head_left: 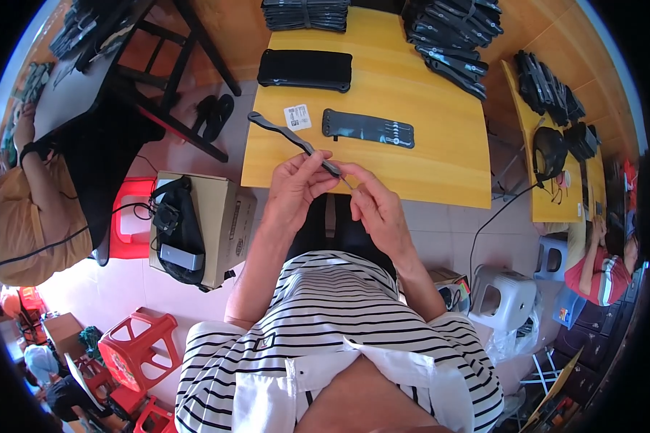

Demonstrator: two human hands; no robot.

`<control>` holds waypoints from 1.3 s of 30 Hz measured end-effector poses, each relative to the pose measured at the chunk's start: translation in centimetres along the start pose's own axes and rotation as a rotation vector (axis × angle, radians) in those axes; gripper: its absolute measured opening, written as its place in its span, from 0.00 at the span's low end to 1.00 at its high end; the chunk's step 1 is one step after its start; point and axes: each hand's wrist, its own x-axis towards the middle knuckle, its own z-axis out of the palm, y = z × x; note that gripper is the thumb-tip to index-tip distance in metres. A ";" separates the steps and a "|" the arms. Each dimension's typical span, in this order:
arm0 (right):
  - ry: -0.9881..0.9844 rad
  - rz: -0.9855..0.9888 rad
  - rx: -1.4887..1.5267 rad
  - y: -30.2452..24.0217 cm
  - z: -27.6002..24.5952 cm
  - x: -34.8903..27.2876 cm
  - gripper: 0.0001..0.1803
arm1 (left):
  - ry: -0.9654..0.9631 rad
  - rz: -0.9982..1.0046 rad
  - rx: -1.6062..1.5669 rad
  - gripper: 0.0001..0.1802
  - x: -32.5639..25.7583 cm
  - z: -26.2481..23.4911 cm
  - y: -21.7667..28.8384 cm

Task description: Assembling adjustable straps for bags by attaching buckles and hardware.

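Over the near edge of the table, my left hand (295,187) is closed around the lower end of a long, narrow, dark grey strip (285,132). The strip slants up and to the left, and its far end is free. My right hand (378,213) is pinched close to the strip's lower tip, where a thin piece (347,183) too small to name shows at the fingers. Beyond my hands lies a flat dark band (368,128) with pale printing and holes at its ends. Left of it is a square white label (297,117).
A black rectangular pad (305,70) rests farther back on the yellow table (440,159). Dark bundled bands stand in a stack (305,14) at the far left and a pile (451,43) at the far right. A cardboard box (227,231) stands left of me; co-workers sit either side.
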 end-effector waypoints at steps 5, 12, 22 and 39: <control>-0.011 0.023 -0.029 0.0 0.1 0.0 0.20 | 0.050 0.044 0.054 0.14 0.0 0.5 -0.2; 0.017 0.013 -0.042 1.1 -0.1 -0.1 0.21 | 0.118 0.112 0.157 0.12 -0.2 1.3 -0.3; 0.009 0.065 0.000 1.1 0.0 -0.1 0.20 | 0.115 0.226 0.211 0.12 -0.4 1.4 -0.8; 0.107 0.055 0.047 1.5 1.1 0.2 0.22 | 0.132 0.335 0.166 0.12 -0.7 2.1 -1.8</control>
